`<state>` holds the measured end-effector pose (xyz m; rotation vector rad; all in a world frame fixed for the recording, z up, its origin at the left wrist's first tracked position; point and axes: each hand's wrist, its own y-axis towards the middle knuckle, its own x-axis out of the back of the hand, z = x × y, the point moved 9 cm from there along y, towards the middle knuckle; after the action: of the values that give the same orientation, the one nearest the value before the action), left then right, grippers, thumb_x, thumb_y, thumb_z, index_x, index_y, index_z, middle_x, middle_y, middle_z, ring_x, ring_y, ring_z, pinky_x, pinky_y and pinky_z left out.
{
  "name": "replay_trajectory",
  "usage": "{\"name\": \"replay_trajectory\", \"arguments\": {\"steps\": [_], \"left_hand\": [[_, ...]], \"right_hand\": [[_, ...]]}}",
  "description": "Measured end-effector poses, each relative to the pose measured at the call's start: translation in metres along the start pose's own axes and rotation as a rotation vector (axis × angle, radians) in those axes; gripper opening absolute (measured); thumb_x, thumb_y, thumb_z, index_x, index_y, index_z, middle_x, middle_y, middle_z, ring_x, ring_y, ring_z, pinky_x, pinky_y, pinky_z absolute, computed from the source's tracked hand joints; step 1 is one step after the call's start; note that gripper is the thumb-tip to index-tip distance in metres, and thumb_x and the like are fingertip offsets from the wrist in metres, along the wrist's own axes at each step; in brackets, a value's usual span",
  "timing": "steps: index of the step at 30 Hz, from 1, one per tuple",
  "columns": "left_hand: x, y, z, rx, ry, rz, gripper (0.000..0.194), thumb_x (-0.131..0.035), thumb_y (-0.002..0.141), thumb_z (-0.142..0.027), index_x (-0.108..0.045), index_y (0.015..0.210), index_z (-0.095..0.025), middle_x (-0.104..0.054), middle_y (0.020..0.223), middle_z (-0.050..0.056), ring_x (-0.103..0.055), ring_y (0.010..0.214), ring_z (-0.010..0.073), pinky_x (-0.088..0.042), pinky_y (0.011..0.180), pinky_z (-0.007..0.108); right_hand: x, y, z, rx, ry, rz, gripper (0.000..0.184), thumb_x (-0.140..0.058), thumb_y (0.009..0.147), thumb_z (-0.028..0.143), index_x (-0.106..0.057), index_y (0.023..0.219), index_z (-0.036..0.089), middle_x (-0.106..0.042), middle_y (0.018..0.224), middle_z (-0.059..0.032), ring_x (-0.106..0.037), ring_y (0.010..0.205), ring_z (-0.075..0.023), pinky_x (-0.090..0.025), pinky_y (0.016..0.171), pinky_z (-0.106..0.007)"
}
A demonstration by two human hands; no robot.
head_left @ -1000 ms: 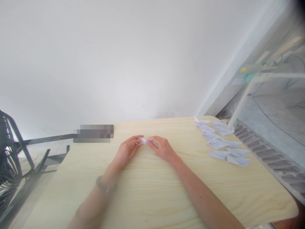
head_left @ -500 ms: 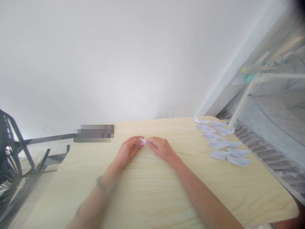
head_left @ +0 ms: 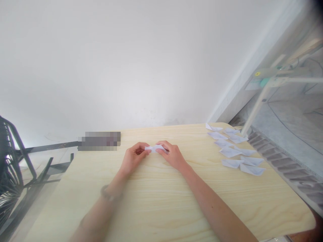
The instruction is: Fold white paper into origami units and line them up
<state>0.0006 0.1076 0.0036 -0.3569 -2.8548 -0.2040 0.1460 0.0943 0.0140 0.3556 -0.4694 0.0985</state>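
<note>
A small folded white paper [head_left: 154,148] is stretched between my two hands, just above the middle of the table. My left hand [head_left: 134,156] pinches its left end between thumb and fingers. On the other end, my right hand [head_left: 172,155] has thumb and fingertips closed over the paper, partly covering it. To the right lie several folded paper boats [head_left: 230,152], grouped in loose rows; they are white and apart from both hands.
The pale wooden table [head_left: 156,201] stands against a white wall [head_left: 141,67]. A blurred-out dark object [head_left: 99,141] sits at its back left edge. Black chair frames [head_left: 22,151] are beyond the left side, and a pale metal stand [head_left: 257,107] rises past the right edge.
My hands have moved slightly apart, and more of the folded paper shows, wider and flatter between them. The paper boats on the right have not moved.
</note>
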Motion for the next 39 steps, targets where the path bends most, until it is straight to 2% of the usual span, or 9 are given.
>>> {"name": "replay_trajectory", "arguments": {"steps": [2,4,7,10,15,19,27,34,39], "left_hand": [[0.001,0.001,-0.002,0.004,-0.019,-0.005,0.04,-0.057,0.071,-0.037,-0.051,0.107,-0.019,-0.054,0.067,-0.002,-0.053,0.059,0.0102,-0.045,0.061,0.024],[0.003,0.001,-0.002,0.013,-0.006,-0.018,0.042,-0.056,0.072,-0.037,-0.05,0.11,-0.018,-0.053,0.065,-0.002,-0.052,0.058,0.0104,-0.044,0.06,0.024],[0.007,0.002,-0.001,0.018,0.035,-0.034,0.031,-0.054,0.074,-0.038,-0.057,0.095,-0.015,-0.056,0.065,0.0,-0.052,0.058,0.0107,-0.044,0.06,0.023],[0.009,0.002,0.001,0.024,0.049,-0.054,0.028,-0.053,0.074,-0.04,-0.059,0.086,-0.015,-0.059,0.066,0.001,-0.053,0.058,0.0109,-0.044,0.06,0.023],[0.006,0.002,0.007,0.075,-0.014,-0.043,0.03,-0.054,0.073,-0.041,-0.058,0.085,-0.014,-0.065,0.073,0.005,-0.06,0.065,0.0148,-0.048,0.064,0.027],[0.005,0.001,0.011,0.123,-0.076,-0.039,0.031,-0.056,0.072,-0.041,-0.056,0.086,-0.014,-0.067,0.073,0.006,-0.063,0.068,0.0178,-0.05,0.066,0.029],[0.001,0.0,0.004,0.159,0.01,0.039,0.041,-0.058,0.069,-0.043,-0.06,0.096,-0.013,-0.068,0.069,0.005,-0.063,0.067,0.018,-0.048,0.062,0.026],[-0.001,-0.001,0.005,0.198,-0.02,-0.005,0.038,-0.059,0.068,-0.044,-0.062,0.087,-0.012,-0.068,0.076,0.007,-0.064,0.072,0.0199,-0.048,0.063,0.025],[0.003,-0.001,0.008,0.203,-0.013,-0.071,0.035,-0.061,0.066,-0.044,-0.057,0.085,-0.014,-0.067,0.064,0.004,-0.064,0.064,0.0187,-0.047,0.058,0.024]], "right_hand": [[0.0,0.001,-0.005,-0.045,0.04,0.006,0.029,-0.053,0.075,0.033,-0.055,0.102,0.022,-0.065,0.077,0.0004,-0.059,0.066,-0.0128,-0.046,0.062,-0.024],[-0.001,0.001,-0.009,-0.083,0.105,0.013,0.033,-0.055,0.073,0.036,-0.054,0.104,0.022,-0.065,0.085,-0.0022,-0.061,0.073,-0.0152,-0.047,0.066,-0.026],[-0.004,0.001,-0.016,-0.138,0.226,0.043,0.035,-0.053,0.075,0.038,-0.053,0.106,0.021,-0.065,0.093,-0.0058,-0.063,0.077,-0.0169,-0.05,0.068,-0.028],[-0.007,0.001,-0.019,-0.166,0.297,0.068,0.033,-0.049,0.078,0.038,-0.055,0.104,0.019,-0.064,0.095,-0.007,-0.065,0.075,-0.0173,-0.051,0.066,-0.027],[-0.007,0.002,-0.016,-0.15,0.275,0.093,0.029,-0.045,0.081,0.038,-0.061,0.094,0.018,-0.066,0.086,-0.0041,-0.065,0.077,-0.0183,-0.051,0.065,-0.027],[-0.003,0.002,-0.014,-0.152,0.212,0.056,0.029,-0.045,0.081,0.038,-0.064,0.089,0.018,-0.067,0.074,-0.0031,-0.066,0.07,-0.0184,-0.051,0.062,-0.026],[-0.002,0.001,-0.016,-0.171,0.187,0.066,0.034,-0.044,0.081,0.041,-0.063,0.092,0.016,-0.068,0.071,-0.0048,-0.065,0.063,-0.0164,-0.051,0.059,-0.024],[-0.003,0.001,-0.014,-0.168,0.183,0.06,0.033,-0.045,0.08,0.042,-0.064,0.091,0.016,-0.068,0.068,-0.0043,-0.065,0.062,-0.0163,-0.051,0.06,-0.025],[-0.004,0.002,-0.021,-0.226,0.258,0.04,0.035,-0.045,0.079,0.043,-0.063,0.091,0.015,-0.067,0.066,-0.0043,-0.065,0.061,-0.0164,-0.052,0.058,-0.025]]}}
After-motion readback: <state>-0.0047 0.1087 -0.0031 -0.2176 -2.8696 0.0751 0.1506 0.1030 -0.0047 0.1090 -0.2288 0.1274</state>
